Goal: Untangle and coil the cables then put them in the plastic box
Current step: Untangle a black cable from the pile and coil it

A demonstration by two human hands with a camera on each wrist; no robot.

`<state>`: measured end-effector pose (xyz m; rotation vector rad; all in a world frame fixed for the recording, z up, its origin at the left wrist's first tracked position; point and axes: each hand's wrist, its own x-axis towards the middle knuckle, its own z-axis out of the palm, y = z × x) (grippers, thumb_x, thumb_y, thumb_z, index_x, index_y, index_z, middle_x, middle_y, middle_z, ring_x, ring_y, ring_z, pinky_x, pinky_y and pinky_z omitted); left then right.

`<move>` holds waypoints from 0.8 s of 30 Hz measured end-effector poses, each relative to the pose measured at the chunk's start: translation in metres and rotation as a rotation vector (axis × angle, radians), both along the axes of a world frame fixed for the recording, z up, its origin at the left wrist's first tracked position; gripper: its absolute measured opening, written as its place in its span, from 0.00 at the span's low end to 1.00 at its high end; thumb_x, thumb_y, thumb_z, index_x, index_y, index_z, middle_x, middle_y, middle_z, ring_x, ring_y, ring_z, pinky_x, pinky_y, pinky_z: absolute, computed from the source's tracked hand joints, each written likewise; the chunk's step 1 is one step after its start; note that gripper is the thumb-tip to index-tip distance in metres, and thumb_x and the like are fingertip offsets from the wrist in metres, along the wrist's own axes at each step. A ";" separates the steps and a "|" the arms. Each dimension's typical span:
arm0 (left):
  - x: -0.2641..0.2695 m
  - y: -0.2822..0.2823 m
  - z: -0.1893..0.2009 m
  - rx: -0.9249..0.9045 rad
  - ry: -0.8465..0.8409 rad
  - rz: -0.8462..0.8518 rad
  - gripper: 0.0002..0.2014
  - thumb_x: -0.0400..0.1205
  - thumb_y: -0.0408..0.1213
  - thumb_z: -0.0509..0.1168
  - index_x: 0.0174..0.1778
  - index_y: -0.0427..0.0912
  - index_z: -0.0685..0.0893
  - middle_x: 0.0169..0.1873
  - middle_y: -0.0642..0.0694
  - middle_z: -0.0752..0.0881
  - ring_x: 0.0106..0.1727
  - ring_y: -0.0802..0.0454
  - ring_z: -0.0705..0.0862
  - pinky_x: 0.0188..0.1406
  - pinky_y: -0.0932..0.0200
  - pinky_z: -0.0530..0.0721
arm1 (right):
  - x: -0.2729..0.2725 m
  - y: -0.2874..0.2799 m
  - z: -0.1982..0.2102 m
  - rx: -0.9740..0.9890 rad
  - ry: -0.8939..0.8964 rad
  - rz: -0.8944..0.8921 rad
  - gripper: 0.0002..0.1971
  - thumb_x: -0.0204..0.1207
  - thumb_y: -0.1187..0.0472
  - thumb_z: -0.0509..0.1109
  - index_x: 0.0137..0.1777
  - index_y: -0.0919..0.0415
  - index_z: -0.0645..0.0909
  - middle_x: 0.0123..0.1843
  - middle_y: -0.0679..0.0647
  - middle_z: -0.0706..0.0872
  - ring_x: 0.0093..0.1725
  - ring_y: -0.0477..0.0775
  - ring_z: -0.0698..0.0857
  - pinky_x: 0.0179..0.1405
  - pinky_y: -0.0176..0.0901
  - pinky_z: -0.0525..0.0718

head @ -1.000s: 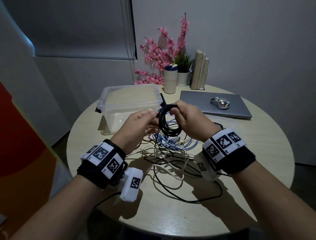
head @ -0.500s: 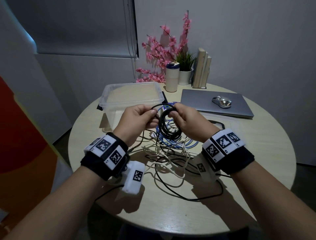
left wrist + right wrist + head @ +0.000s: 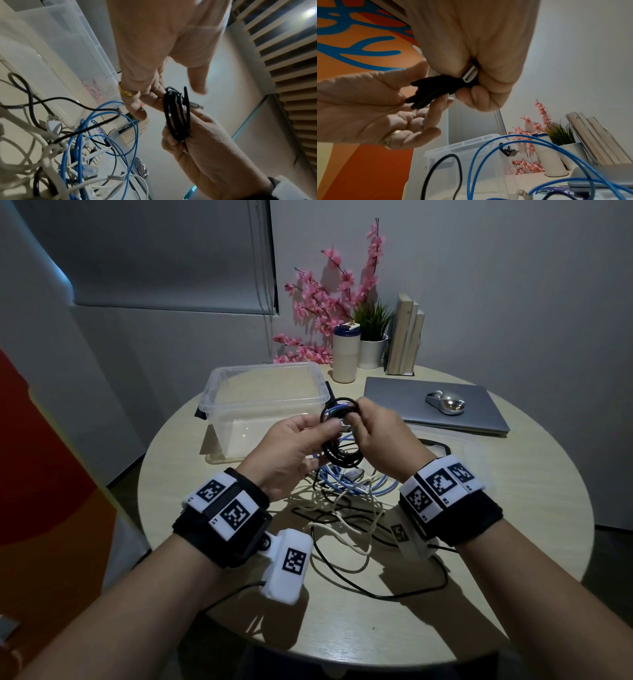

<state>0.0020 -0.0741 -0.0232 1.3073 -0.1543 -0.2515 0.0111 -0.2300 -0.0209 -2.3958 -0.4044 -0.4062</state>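
Several tight black cable loops (image 3: 337,436) pinched between left-hand fingers (image 3: 318,429) and right-hand fingers (image 3: 359,419).

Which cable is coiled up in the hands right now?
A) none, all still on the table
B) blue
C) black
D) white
C: the black cable sits looped between the left hand and right hand, while the blue cable and white cable lie on the table.
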 end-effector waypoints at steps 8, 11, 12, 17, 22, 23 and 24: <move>-0.002 -0.006 -0.002 0.102 -0.044 0.014 0.09 0.86 0.30 0.58 0.41 0.40 0.79 0.32 0.48 0.82 0.33 0.56 0.80 0.37 0.64 0.82 | -0.006 0.003 0.000 0.091 0.028 0.032 0.19 0.85 0.62 0.57 0.75 0.53 0.66 0.47 0.49 0.80 0.41 0.44 0.77 0.30 0.27 0.68; -0.002 -0.008 -0.002 0.117 -0.019 0.003 0.10 0.87 0.34 0.56 0.43 0.42 0.79 0.30 0.50 0.80 0.33 0.57 0.78 0.42 0.62 0.79 | -0.003 0.002 0.000 0.094 0.022 0.029 0.13 0.86 0.60 0.56 0.68 0.56 0.73 0.44 0.49 0.80 0.35 0.36 0.76 0.30 0.21 0.70; -0.003 -0.008 -0.002 0.132 -0.012 -0.001 0.10 0.88 0.36 0.56 0.43 0.43 0.80 0.30 0.52 0.80 0.34 0.57 0.78 0.45 0.59 0.77 | -0.002 0.002 0.000 0.088 0.020 0.030 0.12 0.86 0.60 0.56 0.65 0.58 0.75 0.42 0.49 0.80 0.35 0.36 0.76 0.29 0.20 0.70; -0.005 -0.006 0.004 0.201 0.022 -0.054 0.11 0.87 0.41 0.56 0.39 0.47 0.77 0.33 0.52 0.80 0.37 0.57 0.79 0.44 0.54 0.69 | -0.002 0.001 0.003 0.006 0.010 0.064 0.11 0.86 0.60 0.56 0.60 0.63 0.77 0.40 0.54 0.81 0.38 0.53 0.77 0.32 0.39 0.67; -0.002 -0.002 0.002 0.516 -0.181 0.188 0.15 0.75 0.39 0.74 0.45 0.47 0.71 0.34 0.52 0.74 0.33 0.57 0.73 0.32 0.60 0.69 | 0.000 0.001 0.000 0.017 0.026 0.019 0.11 0.85 0.60 0.57 0.61 0.62 0.77 0.46 0.55 0.84 0.42 0.52 0.77 0.34 0.38 0.64; -0.001 -0.001 0.001 0.571 -0.275 0.281 0.19 0.71 0.39 0.77 0.41 0.47 0.70 0.31 0.53 0.72 0.30 0.56 0.69 0.29 0.62 0.68 | 0.001 0.001 -0.001 0.026 0.037 0.003 0.11 0.85 0.60 0.57 0.61 0.62 0.77 0.46 0.55 0.84 0.43 0.52 0.77 0.35 0.38 0.65; -0.001 -0.001 0.000 0.634 -0.376 0.342 0.19 0.69 0.38 0.78 0.37 0.47 0.70 0.28 0.53 0.70 0.28 0.57 0.67 0.26 0.64 0.67 | 0.001 0.002 -0.002 0.035 0.045 -0.012 0.11 0.85 0.60 0.58 0.62 0.61 0.77 0.46 0.54 0.83 0.43 0.51 0.77 0.36 0.37 0.65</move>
